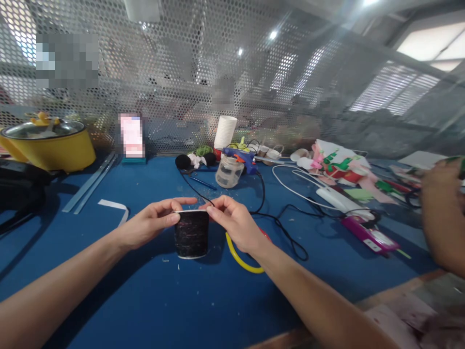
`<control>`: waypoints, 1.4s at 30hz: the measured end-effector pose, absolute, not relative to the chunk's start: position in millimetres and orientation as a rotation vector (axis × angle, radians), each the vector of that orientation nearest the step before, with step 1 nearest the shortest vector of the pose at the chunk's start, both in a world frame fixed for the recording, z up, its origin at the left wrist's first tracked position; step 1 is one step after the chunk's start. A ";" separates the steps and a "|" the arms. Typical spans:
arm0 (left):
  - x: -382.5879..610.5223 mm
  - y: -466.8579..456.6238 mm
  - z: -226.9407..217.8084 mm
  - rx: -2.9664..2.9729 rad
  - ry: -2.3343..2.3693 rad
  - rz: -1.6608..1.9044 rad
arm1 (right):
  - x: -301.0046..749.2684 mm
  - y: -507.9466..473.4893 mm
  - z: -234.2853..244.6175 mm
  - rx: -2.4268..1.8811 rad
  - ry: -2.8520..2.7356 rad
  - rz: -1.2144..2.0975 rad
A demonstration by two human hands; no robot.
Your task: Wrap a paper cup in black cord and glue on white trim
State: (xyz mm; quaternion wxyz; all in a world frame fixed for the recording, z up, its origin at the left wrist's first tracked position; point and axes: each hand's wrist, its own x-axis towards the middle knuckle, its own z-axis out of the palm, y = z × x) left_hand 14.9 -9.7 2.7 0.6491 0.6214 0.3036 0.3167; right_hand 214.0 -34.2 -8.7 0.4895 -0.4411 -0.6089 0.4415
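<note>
A paper cup wrapped in black yarn (191,233) stands upright on the blue table (152,291), in the middle of the view. My left hand (152,220) pinches the cup's rim from the left, thumb and fingers closed on it. My right hand (234,220) pinches a thin black strand (192,186) at the rim's right side. The strand runs up and back across the table. A yellow ring (240,259) lies flat just behind my right wrist.
A blue glue gun (241,160) and a clear jar (228,172) sit behind the cup, with a stack of white cups (225,132). Black and white cables trail right. A yellow pot (49,143) stands far left. Another person's hand (441,203) works over craft scraps at right.
</note>
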 end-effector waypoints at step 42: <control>33.7 -26.4 -3.2 1.856 0.969 1.008 | 189.5 -44.6 -7.7 -1.051 -1.882 0.272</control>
